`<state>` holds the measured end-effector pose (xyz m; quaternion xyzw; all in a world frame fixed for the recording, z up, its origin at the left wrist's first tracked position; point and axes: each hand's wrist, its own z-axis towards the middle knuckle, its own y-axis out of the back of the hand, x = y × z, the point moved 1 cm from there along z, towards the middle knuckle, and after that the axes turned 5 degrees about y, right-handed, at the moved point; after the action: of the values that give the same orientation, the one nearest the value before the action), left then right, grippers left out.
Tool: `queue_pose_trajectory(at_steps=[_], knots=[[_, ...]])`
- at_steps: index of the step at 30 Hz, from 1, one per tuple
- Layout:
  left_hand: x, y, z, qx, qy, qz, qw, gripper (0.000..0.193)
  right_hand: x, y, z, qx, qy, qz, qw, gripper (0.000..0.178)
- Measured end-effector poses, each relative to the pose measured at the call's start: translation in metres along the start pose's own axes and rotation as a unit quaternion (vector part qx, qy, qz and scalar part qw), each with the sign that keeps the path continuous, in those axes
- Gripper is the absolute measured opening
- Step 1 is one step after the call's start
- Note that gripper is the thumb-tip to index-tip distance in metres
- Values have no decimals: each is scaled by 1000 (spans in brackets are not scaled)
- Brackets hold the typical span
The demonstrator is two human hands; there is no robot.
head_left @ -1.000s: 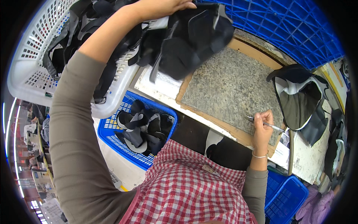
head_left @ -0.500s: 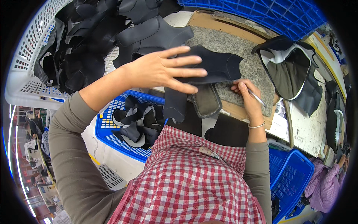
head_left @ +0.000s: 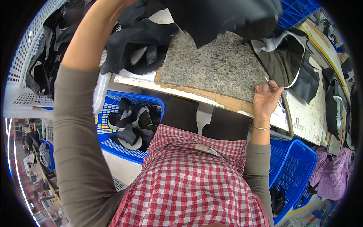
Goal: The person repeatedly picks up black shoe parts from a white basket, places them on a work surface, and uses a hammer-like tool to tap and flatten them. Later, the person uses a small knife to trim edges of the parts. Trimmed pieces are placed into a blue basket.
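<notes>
Grey slab (head_left: 215,66) on a white bench (head_left: 310,115); left, a white basket (head_left: 100,89) heaped with black pieces; below, a blue basket (head_left: 117,150) holding dark, pale-edged ones. A black piece (head_left: 223,20), blurred, is over the slab's far side, its faint print unreadable. My right hand (head_left: 265,99) pinches a pen (head_left: 271,87); my left hand is beyond the top edge, grip untellable.

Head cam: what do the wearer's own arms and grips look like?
Left sleeve and right sleeve: plain grey-brown, ending short of the wrists. Right grip: no glove, thin silvery bangle at the wrist. Left grip: cut off by the top edge, can't tell.
</notes>
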<state>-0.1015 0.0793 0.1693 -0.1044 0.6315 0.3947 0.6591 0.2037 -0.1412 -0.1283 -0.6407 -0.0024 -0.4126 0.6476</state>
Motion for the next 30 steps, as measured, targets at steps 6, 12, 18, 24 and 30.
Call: queue_pose_trajectory(at_steps=[6,12,18,24,30], knots=[[100,-42,73,-116,243,336,903,34,-3,-7,-2,-1,-47,-119,992,45],[159,-158,18,-171,-221,480,832,40,-7,-13,-2,19,-28,-213,976,23],[212,-183,29,-124,39,527,840,52,-11,-20,0,66,-31,-249,966,13],[222,-175,-8,-90,-16,495,864,36,0,-38,-9,78,-47,-389,917,14],[219,-185,-48,-168,-26,317,933,30,-42,-59,1,174,-19,-493,852,25]])
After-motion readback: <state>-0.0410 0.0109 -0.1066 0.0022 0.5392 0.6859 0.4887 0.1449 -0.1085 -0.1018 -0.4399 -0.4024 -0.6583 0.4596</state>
